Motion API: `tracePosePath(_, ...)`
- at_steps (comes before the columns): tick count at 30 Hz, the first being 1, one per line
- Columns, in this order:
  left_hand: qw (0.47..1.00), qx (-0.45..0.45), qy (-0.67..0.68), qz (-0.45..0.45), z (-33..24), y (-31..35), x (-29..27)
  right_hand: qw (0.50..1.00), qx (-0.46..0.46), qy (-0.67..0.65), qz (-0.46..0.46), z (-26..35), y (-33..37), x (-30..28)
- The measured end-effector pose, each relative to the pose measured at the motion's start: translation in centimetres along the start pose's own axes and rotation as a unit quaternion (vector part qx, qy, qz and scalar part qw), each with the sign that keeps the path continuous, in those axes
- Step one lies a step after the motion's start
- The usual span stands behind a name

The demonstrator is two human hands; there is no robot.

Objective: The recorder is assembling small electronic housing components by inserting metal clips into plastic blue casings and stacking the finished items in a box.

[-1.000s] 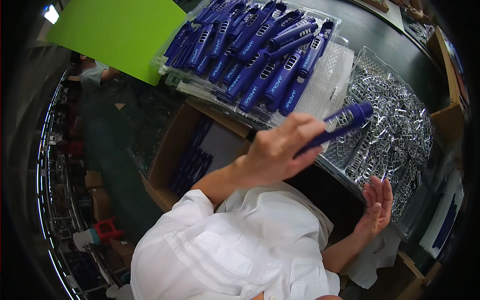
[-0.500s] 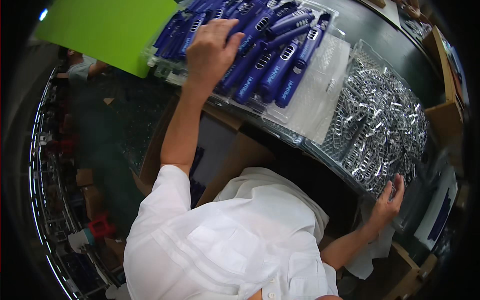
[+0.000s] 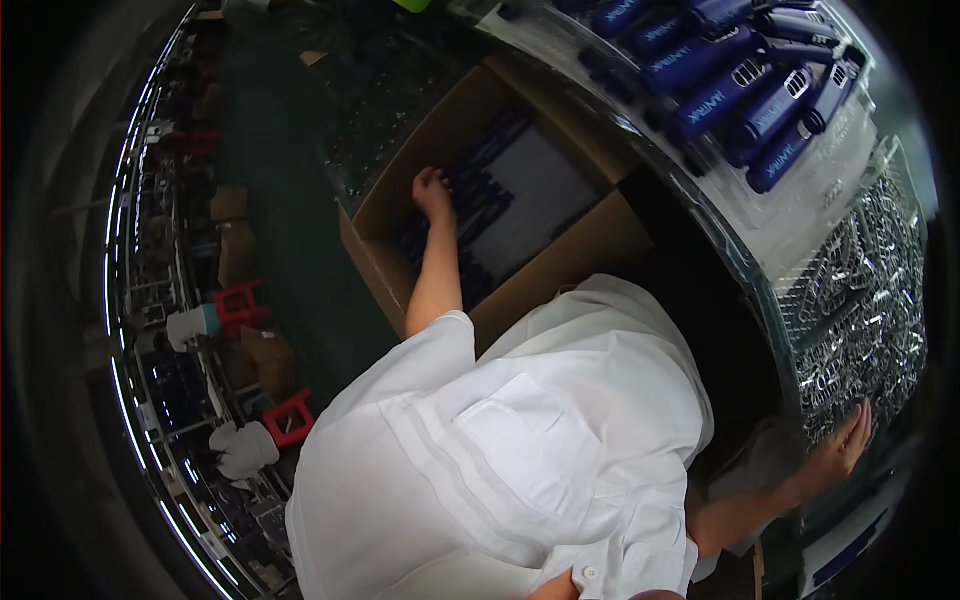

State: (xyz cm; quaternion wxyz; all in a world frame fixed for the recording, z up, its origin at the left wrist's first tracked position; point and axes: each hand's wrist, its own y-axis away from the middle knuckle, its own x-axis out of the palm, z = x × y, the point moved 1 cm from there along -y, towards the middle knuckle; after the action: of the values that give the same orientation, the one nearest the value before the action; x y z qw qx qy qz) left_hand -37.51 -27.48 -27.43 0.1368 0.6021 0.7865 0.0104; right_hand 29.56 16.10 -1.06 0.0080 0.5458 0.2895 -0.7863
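My left hand (image 3: 433, 195) is over the left side of an open cardboard box (image 3: 625, 235), fingers curled inward; whatever they hold, if anything, is hidden. Inside the box, rows of dark blue handle-like pieces (image 3: 490, 205) lie beside a flat grey sheet (image 3: 545, 200). On the bench at upper right, blue cylindrical handles (image 3: 775, 155) with silver slotted inserts rest in a clear plastic tray. My right hand (image 3: 845, 445) lies at the near edge of a heap of shiny slotted metal pieces (image 3: 865, 330), its fingers stretched out straight with nothing visible in them.
The bench edge (image 3: 735, 250) runs diagonally between the box and the trays. Red stools (image 3: 290, 418), a brown carton (image 3: 237, 253) and a long lit line of equipment stand at left. A bit of a green panel (image 3: 412, 4) shows at the top.
My left hand has left the blue handles on the bench and moved down over the cardboard box. The view has swung left; my right hand remains by the metal pieces.
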Motion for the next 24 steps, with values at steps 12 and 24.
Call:
tracePosePath(12,0.703,0.231,-0.651,0.168,3.6,2.9,-3.6,0.977,0.185,-0.030,0.104,0.0,-3.9,4.6)
tracePosePath(24,0.691,0.326,-0.608,0.214,8.9,5.2,-9.2,0.839,0.304,-0.450,-0.029,-2.3,0.3,-0.5)
